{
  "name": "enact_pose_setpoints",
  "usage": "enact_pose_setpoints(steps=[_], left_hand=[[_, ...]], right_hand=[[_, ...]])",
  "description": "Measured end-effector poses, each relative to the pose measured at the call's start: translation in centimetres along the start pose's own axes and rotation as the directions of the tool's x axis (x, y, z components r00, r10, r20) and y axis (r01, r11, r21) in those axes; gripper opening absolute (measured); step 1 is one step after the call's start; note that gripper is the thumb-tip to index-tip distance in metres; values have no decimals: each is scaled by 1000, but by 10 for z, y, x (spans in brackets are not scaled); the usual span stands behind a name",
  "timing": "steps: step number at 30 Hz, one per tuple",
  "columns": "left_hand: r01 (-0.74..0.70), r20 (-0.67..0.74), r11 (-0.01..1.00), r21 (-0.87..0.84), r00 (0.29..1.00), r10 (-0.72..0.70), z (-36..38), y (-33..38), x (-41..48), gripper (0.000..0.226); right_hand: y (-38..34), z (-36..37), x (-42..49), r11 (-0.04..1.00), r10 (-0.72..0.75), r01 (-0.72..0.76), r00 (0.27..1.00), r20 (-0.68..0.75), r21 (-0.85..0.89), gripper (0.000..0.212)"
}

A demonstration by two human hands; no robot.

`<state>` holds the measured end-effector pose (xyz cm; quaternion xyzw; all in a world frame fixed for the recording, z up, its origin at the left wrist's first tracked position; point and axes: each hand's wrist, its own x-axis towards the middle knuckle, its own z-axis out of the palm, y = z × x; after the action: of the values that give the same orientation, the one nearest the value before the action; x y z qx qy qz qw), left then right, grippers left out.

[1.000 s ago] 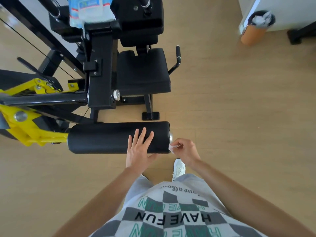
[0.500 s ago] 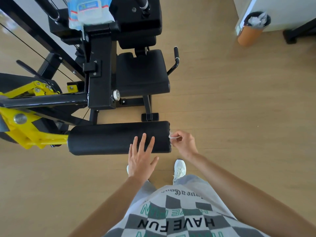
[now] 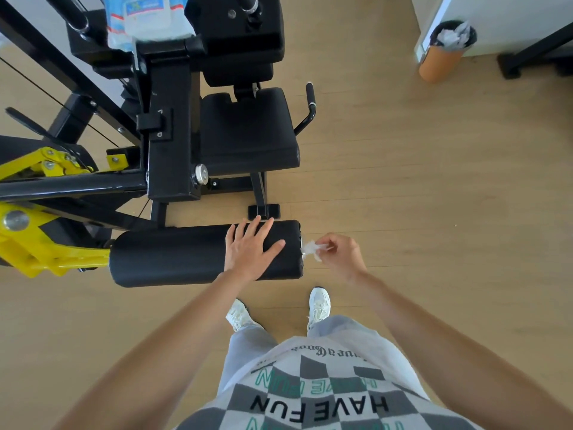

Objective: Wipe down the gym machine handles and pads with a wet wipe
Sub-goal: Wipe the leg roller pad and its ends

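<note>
View from a head camera, looking down. Nearest the camera, a checkered shirt (image 3: 319, 408) printed "HAVE FUN", grey trousers and white shoes (image 3: 319, 302) are seen on a wooden floor (image 3: 434, 212).

Just beyond the shoes, two bare forearms are stretched forward. The left hand (image 3: 248, 249) is laid flat on top of the black roller pad (image 3: 173, 256), near its right end, with the fingers straight and spread wide; nothing is held in it. A second ago it was placed lower, at the pad's near edge, so it has been slid up over the top, probably to steady the roller.

The right hand (image 3: 341, 256) is held just past the pad's right end. A crumpled white wet wipe (image 3: 311, 248) is pinched between its fingertips, right beside the end face; whether contact is made cannot be told. Earlier the wipe was pressed closer against that end, so wiping of the end face is judged finished or nearly so.

To the left, the roller is carried on a yellow arm (image 3: 40, 243). Further off, the seat pad (image 3: 248, 128), a side handle (image 3: 310, 103) and the backrest pad (image 3: 245, 35) are seen, presumably yet to be wiped. A pack of wipes (image 3: 145, 17) is rested on the frame. Far right, a bin (image 3: 446, 48) stuffed with used tissue is stood by a wall.
</note>
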<state>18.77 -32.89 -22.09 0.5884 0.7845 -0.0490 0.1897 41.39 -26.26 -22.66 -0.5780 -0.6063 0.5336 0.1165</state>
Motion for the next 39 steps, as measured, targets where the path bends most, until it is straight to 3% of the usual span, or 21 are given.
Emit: enact_pose_setpoints(steps=[8, 13, 16, 19, 21, 24, 27, 30, 33, 35, 39], left_hand=[[16, 74, 998, -60, 997, -12, -9, -2, 20, 69], [-54, -44, 982, -181, 998, 47, -6, -7, 12, 70], [-94, -91, 976, -195, 993, 78, 0, -11, 0, 74], [-98, -146, 980, -173, 987, 73, 7, -10, -12, 61], [-99, -218, 982, -161, 974, 63, 9, -6, -22, 53], [-106, -270, 985, -137, 961, 66, 12, -2, -40, 52], [-116, -238, 988, -104, 967, 89, 20, -1, -54, 62], [-134, -220, 984, -114, 970, 106, 24, 1, -55, 70], [-122, -197, 979, -163, 976, 89, 22, 0, -51, 73], [-127, -177, 979, -160, 979, 98, 22, -2, -49, 75], [-141, -108, 977, -160, 986, 124, 17, -6, -38, 80]], right_hand=[[-32, 13, 15, 997, -47, 48, 999, -15, 66, 11], [-15, 27, -3, 996, -19, 22, 999, -39, 84, 9], [-4, 22, -12, 999, -40, 39, 999, 32, 27, 9], [6, 15, -15, 998, -12, 23, 987, 161, -65, 14], [6, 11, -10, 998, 5, 2, 994, 113, -62, 18], [-1, 4, 7, 996, 66, -60, 994, -88, 59, 14], [-15, 8, 21, 996, 18, -6, 990, -142, 84, 18], [-24, 22, 19, 995, -43, 48, 997, -69, 83, 19], [-14, 31, 6, 994, -96, 100, 992, -84, 42, 12], [-3, 33, -6, 992, -125, 126, 989, -77, 13, 18], [17, 34, -30, 989, -145, 146, 989, 25, -28, 14]])
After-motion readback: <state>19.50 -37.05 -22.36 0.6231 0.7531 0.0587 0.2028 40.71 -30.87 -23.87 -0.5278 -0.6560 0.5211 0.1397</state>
